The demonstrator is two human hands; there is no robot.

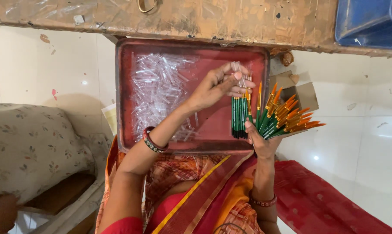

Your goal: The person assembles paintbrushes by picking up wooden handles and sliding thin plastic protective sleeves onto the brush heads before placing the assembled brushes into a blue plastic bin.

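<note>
Nearest the camera is the person's lap, draped in an orange, red and gold-striped cloth (204,190), with both forearms rising from it toward a red tray (126,86) that rests across the knees.

The right hand (261,141), a beaded bangle at its wrist, is closed in a grip around a fanned bundle of paintbrushes (274,117). Their green handles gather in the fist near the tray's lower right edge; the orange-tipped ends splay up and to the right, out past the tray's rim and over a small brown cardboard box (306,93) on the floor. A second cluster of green handles stands nearly upright at the left of the fan.

The left hand (215,89), wearing a red and dark bangle (152,141), hovers over the tray's upper right part. Its fingers are curled in, thumb and fingertips pinched on a few clear plastic tubes (238,71), which sit right at the top of the upright brushes, touching or just short of them; which cannot be told.

A loose heap of clear plastic caps (159,91) fills the left half of the tray. Behind the tray runs a worn wooden edge (183,19). A floral cushion (31,147) lies at the left, and a red mat (317,203) at the right on the white tiled floor (369,143).
</note>
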